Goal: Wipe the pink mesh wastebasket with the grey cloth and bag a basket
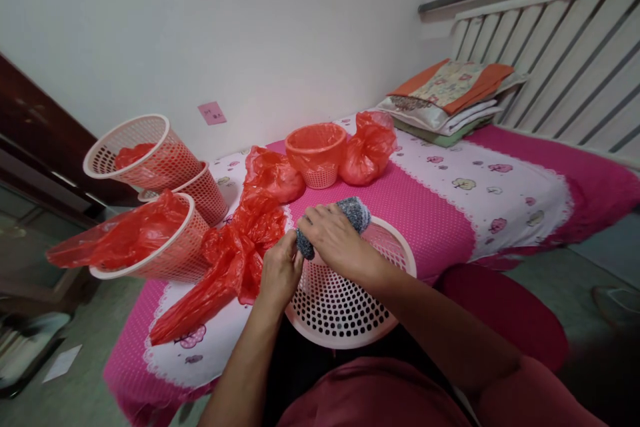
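Pink dotted cloth (434,221) backs left fingers (290,244) and right fingers (311,219) gripping a grey bundle (356,215) above a pink basket (345,310), where even pressure should prevent slipping.

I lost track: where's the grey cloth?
Head view, slightly right of centre: the grey cloth is held in the left hand and right hand, by the nearest pale basket.

Speckled grey cloth (354,213), pale pink basket (345,341), red bags (368,153)

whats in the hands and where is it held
A long, speckled grey fabric bundle: the left hand grips its left end, the right hand clasps its middle, leaving the whitish right end exposed.
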Action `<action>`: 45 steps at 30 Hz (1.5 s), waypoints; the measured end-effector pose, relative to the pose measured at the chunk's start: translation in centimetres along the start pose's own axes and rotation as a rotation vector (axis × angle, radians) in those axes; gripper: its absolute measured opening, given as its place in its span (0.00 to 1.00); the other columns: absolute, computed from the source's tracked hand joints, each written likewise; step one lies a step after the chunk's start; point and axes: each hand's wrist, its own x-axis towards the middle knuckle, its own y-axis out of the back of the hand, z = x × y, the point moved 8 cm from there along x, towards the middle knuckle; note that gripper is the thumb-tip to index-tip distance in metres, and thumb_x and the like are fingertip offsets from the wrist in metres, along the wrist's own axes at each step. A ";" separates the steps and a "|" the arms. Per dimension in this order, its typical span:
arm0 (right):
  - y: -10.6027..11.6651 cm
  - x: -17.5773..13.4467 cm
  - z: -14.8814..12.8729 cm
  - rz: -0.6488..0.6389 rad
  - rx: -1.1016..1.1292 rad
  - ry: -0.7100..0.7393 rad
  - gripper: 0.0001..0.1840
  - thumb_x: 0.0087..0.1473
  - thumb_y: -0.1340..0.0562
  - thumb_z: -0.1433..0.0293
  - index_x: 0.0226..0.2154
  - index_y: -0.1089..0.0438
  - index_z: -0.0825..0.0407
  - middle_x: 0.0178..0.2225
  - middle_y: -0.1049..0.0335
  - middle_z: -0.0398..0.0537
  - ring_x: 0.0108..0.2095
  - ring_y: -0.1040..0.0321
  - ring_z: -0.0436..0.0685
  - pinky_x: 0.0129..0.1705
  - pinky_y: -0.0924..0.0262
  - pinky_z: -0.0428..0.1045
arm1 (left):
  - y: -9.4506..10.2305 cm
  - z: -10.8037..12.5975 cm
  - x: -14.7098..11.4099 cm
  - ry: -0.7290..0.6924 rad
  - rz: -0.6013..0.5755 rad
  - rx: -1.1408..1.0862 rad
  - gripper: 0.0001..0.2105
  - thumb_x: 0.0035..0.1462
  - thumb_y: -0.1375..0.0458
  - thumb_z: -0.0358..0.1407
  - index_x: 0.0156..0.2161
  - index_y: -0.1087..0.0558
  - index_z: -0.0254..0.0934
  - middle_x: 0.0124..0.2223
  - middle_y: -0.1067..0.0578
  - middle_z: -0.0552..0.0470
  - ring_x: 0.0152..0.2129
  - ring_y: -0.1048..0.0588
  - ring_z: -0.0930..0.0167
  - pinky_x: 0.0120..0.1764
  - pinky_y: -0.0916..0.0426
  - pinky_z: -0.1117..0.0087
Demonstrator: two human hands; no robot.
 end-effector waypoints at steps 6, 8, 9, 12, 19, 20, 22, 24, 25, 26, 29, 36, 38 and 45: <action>-0.7 0.0 1.1 0.026 0.014 0.007 0.06 0.66 0.39 0.78 0.43 0.30 0.53 0.43 0.27 0.56 0.44 0.34 0.66 0.47 0.45 0.59 | -0.1 -0.2 0.0 0.022 0.011 -0.014 0.05 0.65 0.46 0.34 0.36 0.36 0.42 0.28 0.29 0.57 0.24 0.30 0.70 0.31 0.42 0.71; -0.6 -0.2 1.6 0.033 0.009 -0.013 0.07 0.66 0.39 0.79 0.43 0.30 0.52 0.42 0.27 0.55 0.44 0.35 0.65 0.47 0.45 0.58 | -0.2 -0.1 0.0 0.024 0.006 -0.012 0.06 0.66 0.47 0.35 0.35 0.36 0.42 0.28 0.30 0.57 0.23 0.31 0.71 0.31 0.42 0.72; -0.5 -0.4 1.8 0.034 0.006 -0.022 0.07 0.66 0.39 0.79 0.43 0.30 0.52 0.42 0.27 0.54 0.43 0.35 0.65 0.47 0.45 0.58 | -0.3 0.0 0.0 0.026 0.003 -0.011 0.06 0.66 0.47 0.35 0.35 0.37 0.42 0.28 0.31 0.58 0.23 0.31 0.71 0.31 0.42 0.72; -0.1 -0.8 2.4 0.021 -0.002 -0.035 0.06 0.67 0.40 0.77 0.42 0.30 0.50 0.42 0.28 0.53 0.43 0.36 0.64 0.46 0.45 0.57 | -0.4 0.1 -0.1 0.029 -0.005 0.003 0.07 0.66 0.47 0.35 0.35 0.37 0.42 0.28 0.30 0.58 0.23 0.30 0.71 0.31 0.41 0.73; 0.9 -2.0 4.2 0.004 -0.022 -0.093 0.08 0.67 0.41 0.79 0.41 0.32 0.51 0.42 0.29 0.52 0.42 0.37 0.62 0.44 0.45 0.55 | -0.5 0.3 -0.3 0.003 -0.004 0.080 0.07 0.69 0.47 0.37 0.36 0.36 0.42 0.28 0.28 0.57 0.23 0.28 0.70 0.29 0.41 0.72; 1.0 -2.2 4.5 0.008 -0.021 -0.095 0.08 0.67 0.41 0.80 0.41 0.32 0.51 0.42 0.29 0.51 0.42 0.37 0.62 0.44 0.45 0.55 | -0.6 0.2 -0.3 -0.001 -0.003 0.096 0.07 0.69 0.47 0.37 0.36 0.35 0.42 0.29 0.27 0.56 0.23 0.27 0.70 0.29 0.41 0.72; 1.1 -2.5 5.1 0.013 -0.002 -0.099 0.08 0.66 0.40 0.80 0.41 0.32 0.50 0.42 0.29 0.51 0.42 0.36 0.62 0.42 0.45 0.54 | -0.6 0.2 -0.5 -0.011 -0.002 0.114 0.07 0.70 0.47 0.37 0.37 0.34 0.42 0.29 0.25 0.55 0.23 0.25 0.69 0.29 0.39 0.72; 1.3 -2.9 5.7 0.000 0.027 -0.115 0.08 0.65 0.37 0.79 0.41 0.32 0.50 0.42 0.28 0.50 0.43 0.36 0.61 0.42 0.46 0.53 | -0.7 0.2 -0.5 -0.019 0.001 0.113 0.05 0.71 0.46 0.37 0.41 0.30 0.42 0.32 0.21 0.54 0.24 0.22 0.68 0.30 0.36 0.72; 1.4 -3.1 5.9 -0.012 0.042 -0.127 0.08 0.65 0.36 0.79 0.41 0.32 0.50 0.42 0.28 0.50 0.43 0.35 0.61 0.41 0.46 0.53 | -0.7 0.3 -0.5 -0.026 0.003 0.109 0.04 0.71 0.45 0.37 0.44 0.28 0.41 0.34 0.19 0.53 0.26 0.21 0.68 0.30 0.35 0.72; 1.5 -3.2 6.0 -0.022 0.051 -0.141 0.08 0.64 0.34 0.78 0.41 0.32 0.50 0.42 0.28 0.49 0.43 0.35 0.61 0.42 0.46 0.53 | -0.7 0.5 -0.5 -0.041 0.007 0.105 0.06 0.71 0.45 0.36 0.49 0.27 0.41 0.37 0.17 0.51 0.28 0.19 0.67 0.32 0.32 0.72; 2.1 -3.2 5.3 -0.036 0.038 -0.167 0.11 0.62 0.30 0.75 0.44 0.31 0.51 0.44 0.27 0.51 0.44 0.33 0.62 0.44 0.44 0.55 | -0.8 1.4 -0.3 -0.102 0.001 0.087 0.14 0.71 0.45 0.33 0.59 0.27 0.42 0.46 0.15 0.48 0.37 0.16 0.66 0.38 0.27 0.71; 0.6 -1.1 0.2 -0.051 -0.044 -0.007 0.09 0.66 0.34 0.69 0.48 0.29 0.54 0.47 0.24 0.55 0.48 0.31 0.66 0.52 0.43 0.60 | -0.8 1.9 0.1 -0.098 -0.044 0.098 0.12 0.68 0.44 0.29 0.51 0.23 0.39 0.38 0.16 0.49 0.32 0.17 0.65 0.35 0.28 0.70; 0.0 -0.9 0.2 -0.044 -0.066 -0.014 0.05 0.68 0.37 0.71 0.45 0.28 0.53 0.45 0.24 0.54 0.46 0.31 0.65 0.51 0.43 0.59 | -0.7 1.6 -0.1 -0.101 -0.039 0.102 0.11 0.68 0.45 0.29 0.50 0.23 0.39 0.38 0.17 0.49 0.31 0.17 0.65 0.35 0.28 0.70; 0.1 -2.6 5.0 0.013 -0.026 -0.162 0.10 0.63 0.32 0.71 0.47 0.28 0.53 0.44 0.25 0.56 0.45 0.30 0.66 0.47 0.38 0.58 | -0.2 0.3 -0.7 -0.029 -0.027 0.062 0.11 0.70 0.46 0.32 0.51 0.23 0.41 0.37 0.17 0.51 0.32 0.18 0.67 0.36 0.29 0.71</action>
